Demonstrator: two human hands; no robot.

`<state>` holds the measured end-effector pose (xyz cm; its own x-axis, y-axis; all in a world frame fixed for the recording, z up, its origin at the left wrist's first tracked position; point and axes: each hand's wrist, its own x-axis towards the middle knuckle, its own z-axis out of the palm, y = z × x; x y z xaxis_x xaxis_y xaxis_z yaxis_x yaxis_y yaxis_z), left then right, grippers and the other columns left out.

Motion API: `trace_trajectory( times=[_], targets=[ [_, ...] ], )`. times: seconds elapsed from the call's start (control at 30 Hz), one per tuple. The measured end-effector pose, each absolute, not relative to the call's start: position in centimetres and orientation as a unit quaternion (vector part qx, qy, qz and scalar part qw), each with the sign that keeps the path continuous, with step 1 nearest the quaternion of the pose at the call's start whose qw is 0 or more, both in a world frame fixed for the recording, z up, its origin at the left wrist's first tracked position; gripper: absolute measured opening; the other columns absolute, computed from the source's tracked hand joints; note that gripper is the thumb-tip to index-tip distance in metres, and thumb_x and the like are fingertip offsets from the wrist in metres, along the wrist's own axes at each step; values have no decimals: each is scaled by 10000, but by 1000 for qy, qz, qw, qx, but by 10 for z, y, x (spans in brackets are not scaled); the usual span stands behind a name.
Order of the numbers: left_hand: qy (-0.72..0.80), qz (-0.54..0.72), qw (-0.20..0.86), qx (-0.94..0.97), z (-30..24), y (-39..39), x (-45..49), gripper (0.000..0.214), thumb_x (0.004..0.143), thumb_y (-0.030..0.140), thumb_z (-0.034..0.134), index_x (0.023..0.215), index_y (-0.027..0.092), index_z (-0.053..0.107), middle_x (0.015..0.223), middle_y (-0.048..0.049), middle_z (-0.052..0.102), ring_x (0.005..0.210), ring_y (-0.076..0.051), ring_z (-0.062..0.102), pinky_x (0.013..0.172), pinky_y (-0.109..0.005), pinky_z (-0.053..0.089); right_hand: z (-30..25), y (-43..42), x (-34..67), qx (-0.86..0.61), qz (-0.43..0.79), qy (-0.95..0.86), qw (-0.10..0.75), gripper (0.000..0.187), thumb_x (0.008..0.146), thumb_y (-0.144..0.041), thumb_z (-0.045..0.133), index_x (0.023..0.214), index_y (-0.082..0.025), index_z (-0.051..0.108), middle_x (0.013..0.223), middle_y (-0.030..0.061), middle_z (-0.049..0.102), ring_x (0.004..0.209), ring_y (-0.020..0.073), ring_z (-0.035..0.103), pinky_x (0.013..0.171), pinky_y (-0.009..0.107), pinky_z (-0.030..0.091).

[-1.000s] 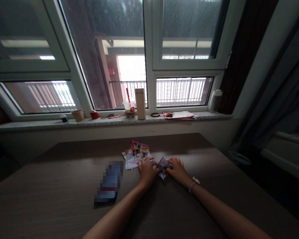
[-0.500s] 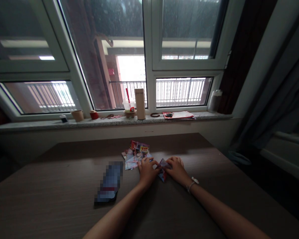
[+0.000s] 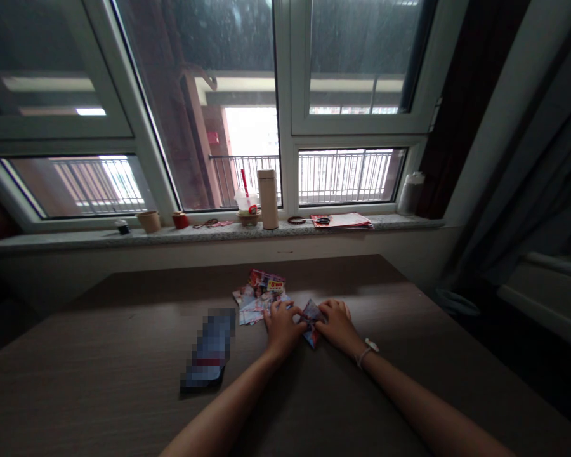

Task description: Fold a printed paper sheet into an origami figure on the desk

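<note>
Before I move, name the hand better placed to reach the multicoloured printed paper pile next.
Probably the left hand, beside the pile; the right hand lies beyond the folded patterned paper.

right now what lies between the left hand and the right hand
In the head view, a small folded piece of printed paper lies between the left hand and the right hand; both hands touch it.

"What carries our things?"
"We have a brown, wood-grained table, with a phone lying on it."
"And around the phone?"
"Overlapping papers just off its far right corner; farther right, we can't tell whether a folded paper touches the table."
</note>
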<state>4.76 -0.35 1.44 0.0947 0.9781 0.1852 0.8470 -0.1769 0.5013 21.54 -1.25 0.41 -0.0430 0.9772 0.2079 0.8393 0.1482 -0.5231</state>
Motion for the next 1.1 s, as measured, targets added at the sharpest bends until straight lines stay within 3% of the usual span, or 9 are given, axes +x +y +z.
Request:
trace_trajectory(
  times=[0.47, 0.67, 0.87, 1.1],
  targets=[
    [627, 257, 158, 719, 11, -2, 45, 125, 766, 268, 705, 877, 285, 760, 1351, -5, 611, 1369, -301, 370, 1170, -557, 130, 1, -12, 221, -618, 144, -722, 277, 223, 800, -233, 576, 966, -224, 723, 1131, 68, 613, 1116, 247, 459, 1033, 365, 322],
    [626, 251, 152, 723, 10, -1, 44, 127, 783, 282, 695, 889, 289, 763, 1356, -10, 605, 1371, -303, 367, 1168, -555, 133, 0, -10, 229, -586, 184, -727, 306, 236, 846, -301, 576, 1009, -240, 735, 1133, 54, 640, 1138, 247, 486, 1057, 394, 343],
    [624, 257, 154, 722, 10, -1, 44, 126, 771, 271, 709, 881, 279, 771, 1345, -17, 613, 1362, -312, 371, 1158, -552, 144, 1, -9, 242, -533, 263, -734, 329, 306, 791, -189, 589, 1052, -251, 737, 1244, 46, 640, 1286, 261, 446, 1135, 421, 310],
    [626, 255, 150, 722, 12, -2, 44, 143, 775, 261, 699, 893, 287, 776, 1345, -15, 613, 1364, -305, 371, 1159, -533, 154, -1, -8, 244, -526, 263, -737, 334, 293, 793, -220, 628, 1065, -248, 735, 1250, 60, 647, 1293, 279, 454, 1141, 470, 306]
  ],
)
